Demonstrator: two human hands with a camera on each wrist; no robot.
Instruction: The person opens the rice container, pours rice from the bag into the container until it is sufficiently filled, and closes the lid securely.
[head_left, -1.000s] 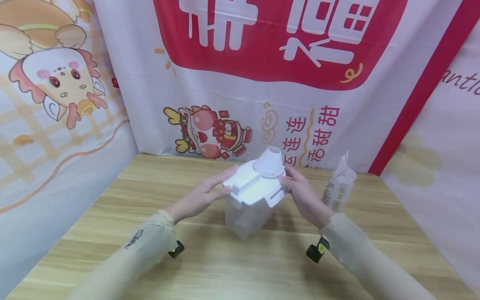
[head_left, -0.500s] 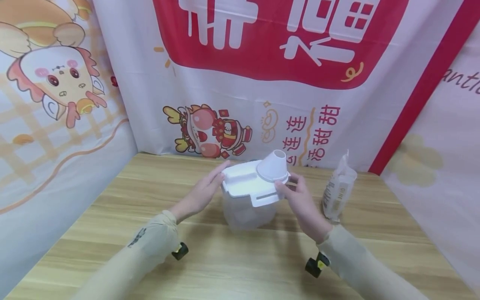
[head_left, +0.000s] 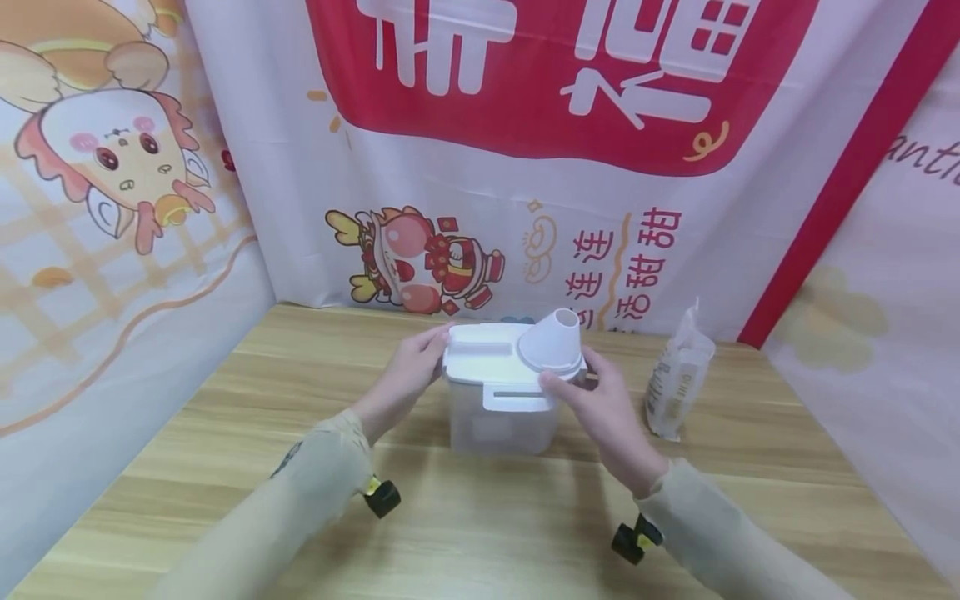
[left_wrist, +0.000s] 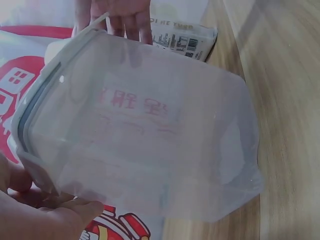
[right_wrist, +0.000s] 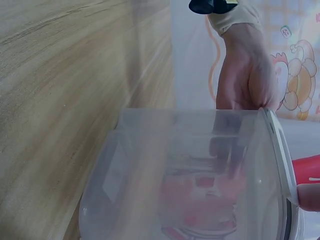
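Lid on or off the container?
On: the lid covers the top of the container, its rim along the walls in both wrist views. Latched or not, can't tell.

Cream sleeves [head_left: 292, 500], dark print [head_left: 287, 459] on the left, black wrist cameras [head_left: 383, 499], yellow marks [head_left: 372, 484]

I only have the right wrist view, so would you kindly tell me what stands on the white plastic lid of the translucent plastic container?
Observer: A white, cone-shaped plastic piece, near the right end of the lid.
Operator: Thank you; does anything overhang the near side of the container?
Observer: Yes, a white plastic flap with a long, narrow slot.
Operator: What is to the right of the right hand?
Observer: A pale plastic packet with printed lettering, on the light wood-grain table.
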